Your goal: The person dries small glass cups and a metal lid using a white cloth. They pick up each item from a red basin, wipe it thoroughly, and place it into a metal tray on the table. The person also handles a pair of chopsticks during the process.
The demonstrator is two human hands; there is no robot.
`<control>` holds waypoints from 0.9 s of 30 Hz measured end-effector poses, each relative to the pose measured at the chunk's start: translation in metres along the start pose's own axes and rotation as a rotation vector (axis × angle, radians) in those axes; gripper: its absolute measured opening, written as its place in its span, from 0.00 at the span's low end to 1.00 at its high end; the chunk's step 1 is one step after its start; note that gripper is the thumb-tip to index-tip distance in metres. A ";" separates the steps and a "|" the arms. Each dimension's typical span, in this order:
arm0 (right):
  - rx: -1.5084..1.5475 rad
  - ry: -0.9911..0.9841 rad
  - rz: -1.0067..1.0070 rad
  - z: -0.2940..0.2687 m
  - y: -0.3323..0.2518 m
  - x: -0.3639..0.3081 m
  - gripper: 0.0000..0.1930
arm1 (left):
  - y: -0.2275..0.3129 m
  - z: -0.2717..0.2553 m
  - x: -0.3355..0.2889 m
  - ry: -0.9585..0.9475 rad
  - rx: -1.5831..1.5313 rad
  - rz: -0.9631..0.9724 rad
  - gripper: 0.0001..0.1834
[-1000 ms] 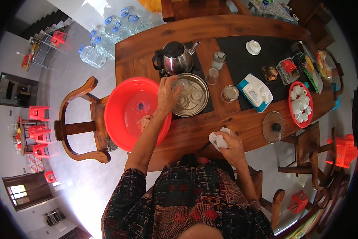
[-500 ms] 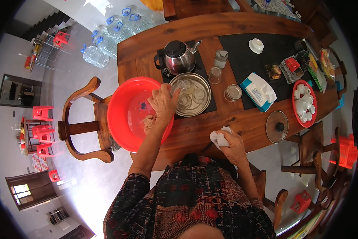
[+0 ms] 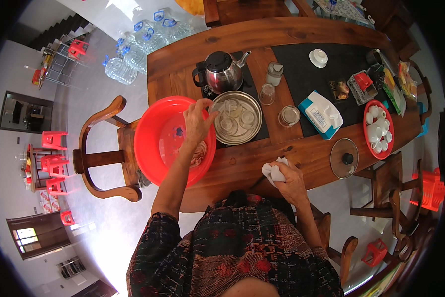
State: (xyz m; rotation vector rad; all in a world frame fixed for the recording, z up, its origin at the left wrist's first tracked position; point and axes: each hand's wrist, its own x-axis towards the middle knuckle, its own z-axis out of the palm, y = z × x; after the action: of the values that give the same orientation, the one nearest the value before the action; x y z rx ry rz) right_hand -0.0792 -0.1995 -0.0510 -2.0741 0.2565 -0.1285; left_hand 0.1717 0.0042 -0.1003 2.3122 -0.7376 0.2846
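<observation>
My left hand [image 3: 197, 121] reaches over the right rim of a red basin [image 3: 144, 148], its thumb and index finger curled at a small clear glass [image 3: 224, 107] above the round metal tray [image 3: 236, 140]. The glass is see-through, so its contact with the fingertips is faint. Other small clear glasses [image 3: 247, 118] sit in the tray. A crumpled beige-pink cloth [image 3: 198, 154] lies in the basin, partly behind my left wrist. My right hand [image 3: 291, 184] is closed around a bunched white cloth [image 3: 273, 173] just over the table's near edge.
Behind the tray stands a steel kettle [image 3: 222, 79]. To the tray's right are a jar [image 3: 274, 73], an upright glass [image 3: 267, 94], another glass [image 3: 288, 116] and a blue-white tissue box [image 3: 321, 114]. A glass lid [image 3: 344, 158] lies near a red tray [image 3: 369, 141] of white cups.
My left hand has shifted slightly left and back, and its fingers have drawn away from over the tray. More of the cloth in the basin shows. My right hand stays in place.
</observation>
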 end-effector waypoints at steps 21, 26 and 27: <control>-0.006 0.014 0.053 -0.001 0.006 0.000 0.16 | -0.010 0.006 0.002 -0.289 -0.145 -0.034 0.24; 0.007 0.029 0.042 0.000 0.006 0.000 0.16 | 0.012 0.004 0.001 -0.190 -0.108 0.006 0.25; 0.012 0.031 0.041 0.000 0.006 0.000 0.16 | 0.012 0.004 0.000 -0.178 -0.093 0.014 0.26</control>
State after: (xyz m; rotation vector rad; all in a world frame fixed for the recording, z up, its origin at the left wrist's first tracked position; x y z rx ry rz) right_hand -0.0802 -0.2025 -0.0560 -2.0548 0.3162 -0.1367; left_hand 0.1648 -0.0063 -0.0968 2.2647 -0.8367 0.0499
